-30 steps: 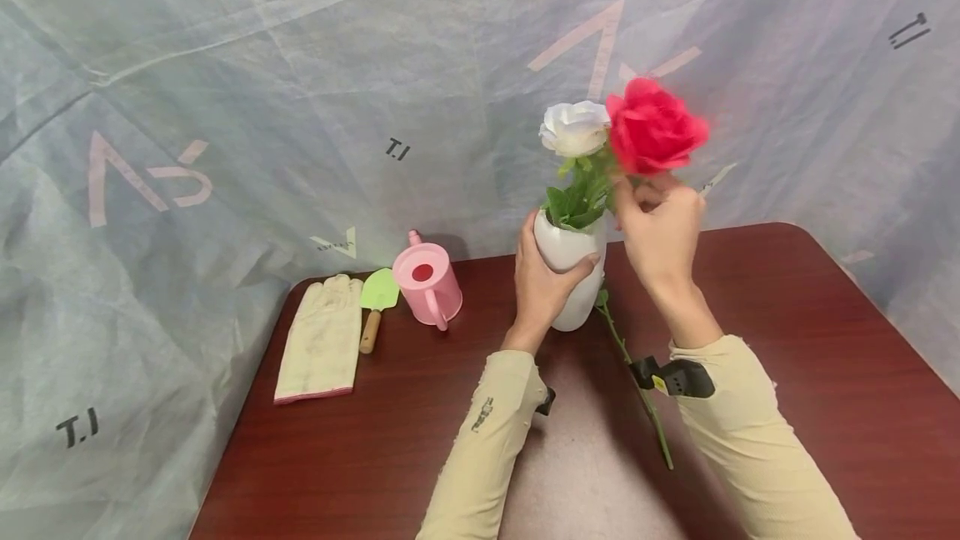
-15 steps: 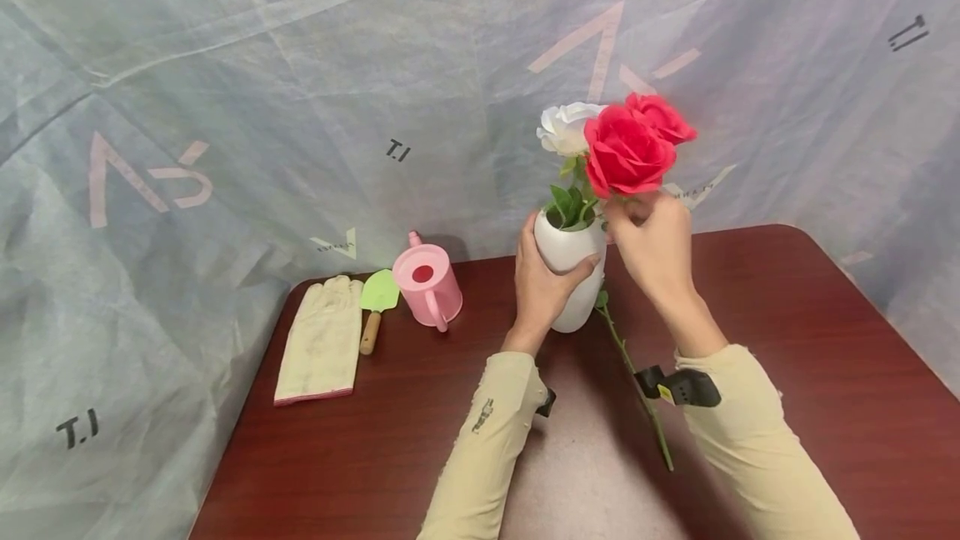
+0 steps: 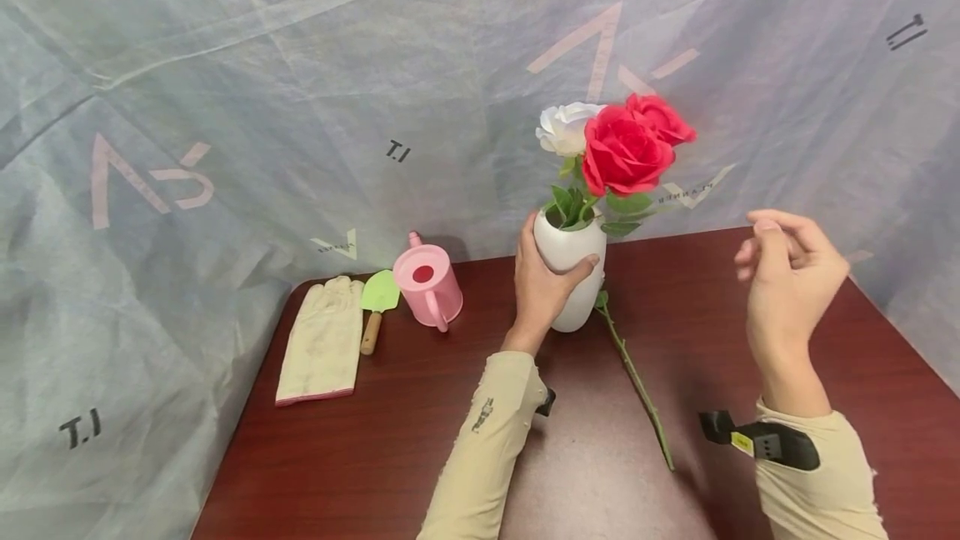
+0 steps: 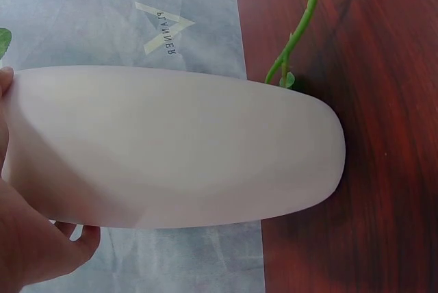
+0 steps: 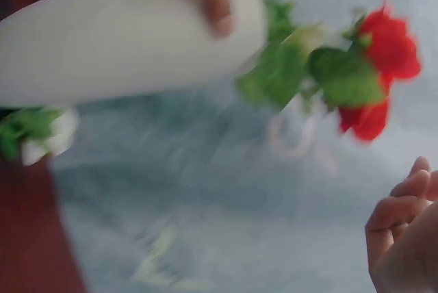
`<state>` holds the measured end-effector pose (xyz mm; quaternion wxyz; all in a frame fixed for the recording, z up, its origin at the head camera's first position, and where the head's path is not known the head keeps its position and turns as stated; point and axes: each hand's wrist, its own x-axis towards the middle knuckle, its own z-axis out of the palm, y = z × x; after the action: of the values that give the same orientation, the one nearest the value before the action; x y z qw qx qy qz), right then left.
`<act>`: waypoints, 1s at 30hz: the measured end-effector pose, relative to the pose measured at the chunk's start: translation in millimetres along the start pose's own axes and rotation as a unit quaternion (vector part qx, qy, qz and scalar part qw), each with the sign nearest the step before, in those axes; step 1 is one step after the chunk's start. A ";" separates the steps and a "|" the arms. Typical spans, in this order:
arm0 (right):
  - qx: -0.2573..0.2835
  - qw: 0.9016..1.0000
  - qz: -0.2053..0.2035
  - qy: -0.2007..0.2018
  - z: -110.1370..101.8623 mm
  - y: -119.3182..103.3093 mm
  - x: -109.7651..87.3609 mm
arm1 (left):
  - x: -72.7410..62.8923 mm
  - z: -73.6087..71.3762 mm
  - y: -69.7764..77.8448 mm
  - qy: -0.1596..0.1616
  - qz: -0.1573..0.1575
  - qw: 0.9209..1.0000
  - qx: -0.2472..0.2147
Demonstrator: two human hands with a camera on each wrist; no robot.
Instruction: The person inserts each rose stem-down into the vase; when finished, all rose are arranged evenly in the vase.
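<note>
My left hand (image 3: 542, 294) grips a white vase (image 3: 564, 247) near its top, thumb across the front. A white rose (image 3: 566, 130) and two red roses, one in front (image 3: 628, 150) and one behind (image 3: 667, 119), stand in it, with green leaves at the mouth. Away to the right, my right hand (image 3: 797, 286) is raised over the table, fingers loosely curled and holding nothing. Another rose's green stem (image 3: 636, 377) lies on the table; its white bloom (image 5: 63, 132) shows beside the vase's base in the right wrist view, hidden behind the vase in the head view.
On the left of the dark red table (image 3: 420, 423) are a pink watering can (image 3: 442, 290), a small green trowel (image 3: 380, 290) with a wooden handle, and cream work gloves (image 3: 321, 348). A grey sheet (image 3: 300, 90) hangs behind the table.
My right hand lowered the front red rose into the vase, let go and moved away right and down. My left hand stays on the vase.
</note>
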<state>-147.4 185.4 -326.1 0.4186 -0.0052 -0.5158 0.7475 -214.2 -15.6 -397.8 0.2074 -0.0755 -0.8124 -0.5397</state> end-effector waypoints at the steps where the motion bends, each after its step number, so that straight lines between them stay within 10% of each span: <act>1: -0.008 1.000 0.030 0.000 -9.0 7.2 -0.2 | 0.1 0.1 -0.1 -0.001 0.000 1.000 0.001; 6: -0.160 0.968 0.166 -0.095 -52.3 53.8 -9.9 | -0.1 -0.1 -0.3 -0.003 0.000 1.000 0.003; 14: -0.228 0.860 0.296 -0.349 -70.9 110.0 -32.4 | 0.7 -0.5 0.7 -0.007 0.000 1.000 0.005; 18: -0.256 0.823 0.318 -0.394 -60.0 127.1 -41.3 | 0.7 -1.2 1.6 -0.009 -0.008 1.000 0.002; 24: -0.218 0.801 0.372 -0.415 -47.1 149.0 -47.0 | 0.4 -1.8 0.9 -0.015 -0.010 1.000 0.001; 30: -0.140 0.807 0.412 -0.400 -39.6 155.4 -50.9 | -0.2 -1.8 1.7 -0.017 -0.013 1.000 0.004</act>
<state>-193.3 165.5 -486.7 -0.1770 0.0236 -0.6862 0.7051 -213.0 -16.5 -395.9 0.1868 -0.0733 -0.8189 -0.5377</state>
